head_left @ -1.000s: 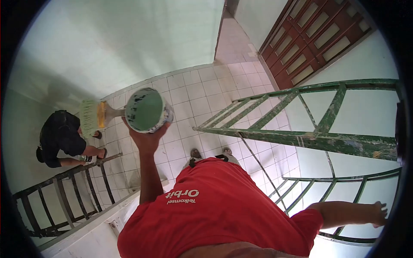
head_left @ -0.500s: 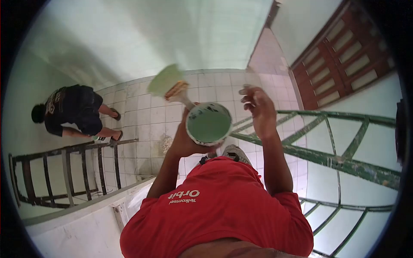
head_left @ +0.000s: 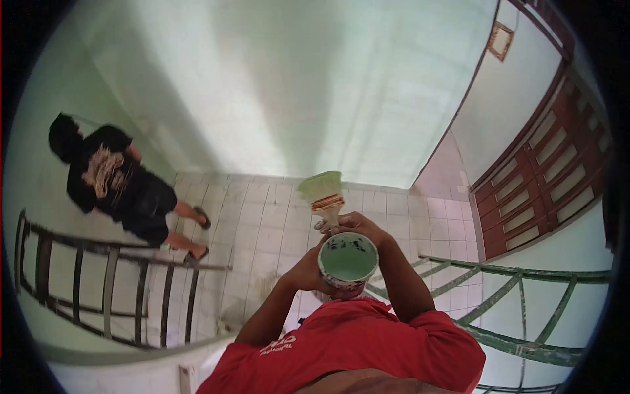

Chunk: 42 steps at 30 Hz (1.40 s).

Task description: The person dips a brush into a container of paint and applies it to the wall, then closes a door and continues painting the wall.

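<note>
A small paint bucket point(head_left: 348, 281) with a splattered rim sits in front of my red shirt, light green paint point(head_left: 349, 255) inside it. My left hand point(head_left: 304, 270) is wrapped round the bucket's left side. Just beyond the rim, my right hand point(head_left: 359, 226) is closed round the handle of a wide paintbrush point(head_left: 326, 197). Its bristles point away from me and are coated in pale green; reddish-brown binding runs across their base. The bucket partly hides the left fingers.
A co-worker point(head_left: 121, 177) in dark clothes stands at the left wall. A dark metal frame point(head_left: 108, 289) is at lower left, a green metal frame point(head_left: 512, 276) at right. Ahead rise a pale green wall point(head_left: 282, 85) and tiled floor point(head_left: 256, 210); a brown door point(head_left: 545, 171) stands right.
My right hand has come from the right, fingers apart, to close on the paintbrush, which was held against the bucket by my left hand. The view has tilted up; the co-worker has straightened.
</note>
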Each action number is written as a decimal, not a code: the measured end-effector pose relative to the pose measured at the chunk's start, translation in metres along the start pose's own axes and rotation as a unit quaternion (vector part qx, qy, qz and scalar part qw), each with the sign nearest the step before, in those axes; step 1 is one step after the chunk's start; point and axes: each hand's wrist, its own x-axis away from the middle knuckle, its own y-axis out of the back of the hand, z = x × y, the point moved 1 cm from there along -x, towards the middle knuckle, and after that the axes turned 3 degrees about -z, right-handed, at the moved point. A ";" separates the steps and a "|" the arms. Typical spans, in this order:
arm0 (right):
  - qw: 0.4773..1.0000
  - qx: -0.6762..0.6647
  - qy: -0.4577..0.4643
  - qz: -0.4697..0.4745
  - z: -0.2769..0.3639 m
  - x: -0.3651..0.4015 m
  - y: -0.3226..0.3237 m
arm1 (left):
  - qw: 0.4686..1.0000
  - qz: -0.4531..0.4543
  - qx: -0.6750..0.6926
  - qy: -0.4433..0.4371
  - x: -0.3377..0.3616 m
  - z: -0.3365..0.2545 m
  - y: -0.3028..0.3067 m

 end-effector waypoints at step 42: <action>0.228 -0.087 -0.052 -0.968 -0.228 -0.034 -0.117 | 0.865 0.470 0.176 -0.020 -0.263 0.091 0.178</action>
